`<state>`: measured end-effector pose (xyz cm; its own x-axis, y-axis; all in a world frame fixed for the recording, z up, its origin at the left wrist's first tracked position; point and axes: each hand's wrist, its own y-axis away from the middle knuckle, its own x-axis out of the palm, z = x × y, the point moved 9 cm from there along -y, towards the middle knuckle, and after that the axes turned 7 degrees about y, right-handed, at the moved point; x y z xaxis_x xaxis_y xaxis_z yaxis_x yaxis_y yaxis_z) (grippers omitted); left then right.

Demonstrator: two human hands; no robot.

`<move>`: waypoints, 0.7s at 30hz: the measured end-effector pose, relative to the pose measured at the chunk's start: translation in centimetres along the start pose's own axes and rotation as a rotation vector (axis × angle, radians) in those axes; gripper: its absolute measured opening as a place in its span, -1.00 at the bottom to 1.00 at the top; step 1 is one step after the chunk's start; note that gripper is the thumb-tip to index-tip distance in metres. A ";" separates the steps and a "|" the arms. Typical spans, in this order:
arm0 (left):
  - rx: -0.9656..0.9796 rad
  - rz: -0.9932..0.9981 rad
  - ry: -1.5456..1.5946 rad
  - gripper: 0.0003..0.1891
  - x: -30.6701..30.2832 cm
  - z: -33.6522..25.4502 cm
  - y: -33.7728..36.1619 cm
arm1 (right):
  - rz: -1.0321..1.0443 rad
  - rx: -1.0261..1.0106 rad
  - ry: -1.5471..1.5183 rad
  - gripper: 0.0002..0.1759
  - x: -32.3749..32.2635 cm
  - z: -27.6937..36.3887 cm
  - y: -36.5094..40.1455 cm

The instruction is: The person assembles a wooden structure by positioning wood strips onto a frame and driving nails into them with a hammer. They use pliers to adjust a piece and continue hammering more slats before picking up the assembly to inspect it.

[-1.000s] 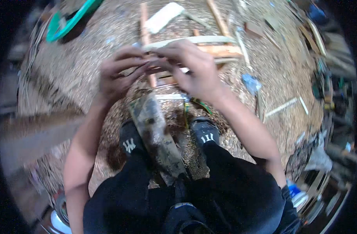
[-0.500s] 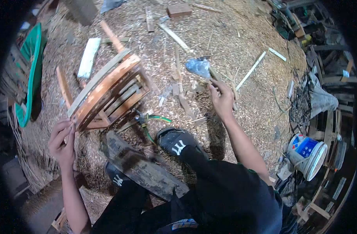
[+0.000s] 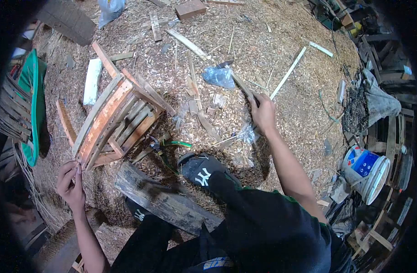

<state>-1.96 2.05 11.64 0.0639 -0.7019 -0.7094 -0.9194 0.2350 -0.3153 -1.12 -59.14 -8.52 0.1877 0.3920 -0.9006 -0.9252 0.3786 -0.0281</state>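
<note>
— Left hand (image 3: 71, 184)?
— At 8 o'clock, pinched shut, fingertips against the slatted wooden frame (image 3: 113, 118).
— Right hand (image 3: 263, 113)?
— At 1 o'clock, curled tight around a thin wooden strip (image 3: 241, 85) above the sawdust floor (image 3: 281, 41).

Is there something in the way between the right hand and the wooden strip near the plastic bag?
Nothing visible. The right hand grips the near end of the wooden strip. The blue plastic bag lies beside its far end, not between. The left hand grips the wooden frame.
</note>
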 end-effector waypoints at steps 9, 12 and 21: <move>-0.001 -0.046 -0.038 -0.86 -0.1 -0.4 0.0 | 0.343 0.135 0.017 -0.61 1.5 0.4 -0.7; -0.026 -0.074 -0.039 -0.83 -0.4 0.0 0.5 | 0.169 -0.050 -0.061 -0.64 0.7 0.0 -2.1; 0.071 -0.103 0.024 -0.84 -0.3 -1.0 -0.6 | 0.479 -0.234 -0.539 -0.55 -8.9 22.5 1.5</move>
<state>-1.81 1.42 12.71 0.1468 -0.7404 -0.6559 -0.8786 0.2070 -0.4303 3.29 -43.18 9.18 -0.1727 0.8474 -0.5020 -0.9807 -0.1005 0.1678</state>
